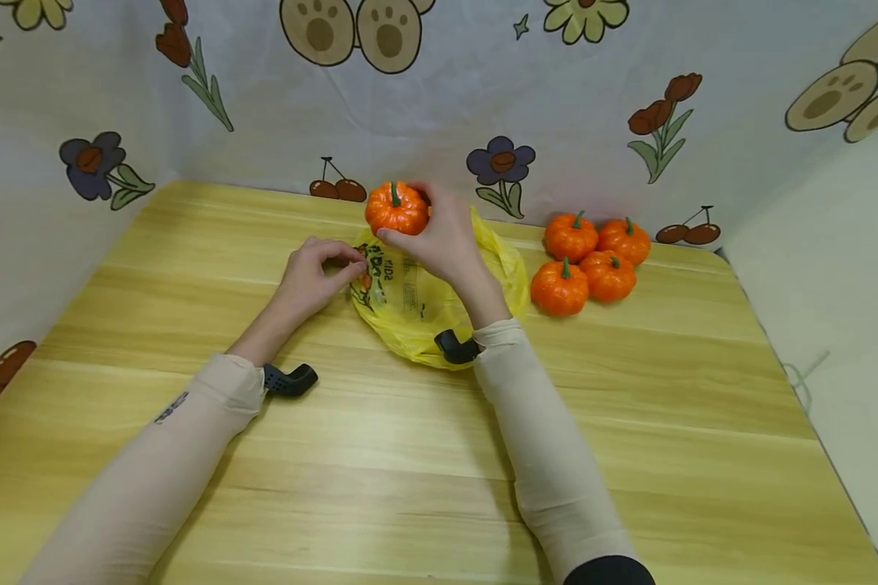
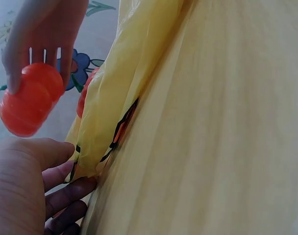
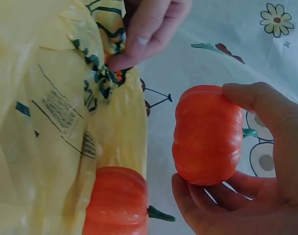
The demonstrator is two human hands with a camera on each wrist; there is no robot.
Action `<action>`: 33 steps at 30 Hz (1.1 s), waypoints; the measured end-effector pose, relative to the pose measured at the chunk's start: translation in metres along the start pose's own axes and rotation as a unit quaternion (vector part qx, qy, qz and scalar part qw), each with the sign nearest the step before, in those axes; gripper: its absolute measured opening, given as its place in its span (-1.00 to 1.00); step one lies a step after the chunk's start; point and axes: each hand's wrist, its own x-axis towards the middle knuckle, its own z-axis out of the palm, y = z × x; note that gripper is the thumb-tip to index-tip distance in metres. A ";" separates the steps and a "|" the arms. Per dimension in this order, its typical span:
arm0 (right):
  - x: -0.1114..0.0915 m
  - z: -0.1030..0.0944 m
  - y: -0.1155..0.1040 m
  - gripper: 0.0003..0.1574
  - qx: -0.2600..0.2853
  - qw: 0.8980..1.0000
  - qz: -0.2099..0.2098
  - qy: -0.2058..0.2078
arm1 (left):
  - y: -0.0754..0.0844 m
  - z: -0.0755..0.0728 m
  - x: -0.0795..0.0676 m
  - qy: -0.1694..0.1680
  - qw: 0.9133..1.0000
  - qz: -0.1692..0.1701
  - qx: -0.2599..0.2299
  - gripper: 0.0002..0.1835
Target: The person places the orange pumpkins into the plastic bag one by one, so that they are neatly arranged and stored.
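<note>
My right hand holds a small orange toy pumpkin with a green stem, thumb on one side and fingers on the other. It is raised above the far left part of a yellow plastic bag, which lies crumpled on the table. With thumb and fingers my left hand pinches the printed left edge of that bag. From the left wrist, the held pumpkin appears just beyond my left thumb, clear of the plastic. The right wrist view has the bag's printed side beside the gripped pumpkin.
Several more toy pumpkins stand clustered on the table just right of the bag. The wood-grain table meets a white cloth printed with flowers and cherries at its back edge. Each wrist carries a black camera mount.
</note>
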 end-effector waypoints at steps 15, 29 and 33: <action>0.001 0.027 0.015 -0.04 -0.149 0.987 -0.013 -0.066 | -0.001 0.002 0.003 0.001 1.000 0.005 0.003 -0.82; 0.001 0.029 0.014 0.00 -0.151 0.985 -0.027 -0.075 | 0.001 -0.002 0.001 0.003 1.000 -0.002 0.008 -0.80; -0.001 0.024 0.013 -0.06 -0.123 0.990 -0.028 -0.063 | 0.001 0.000 0.001 0.000 1.000 -0.002 0.008 -0.81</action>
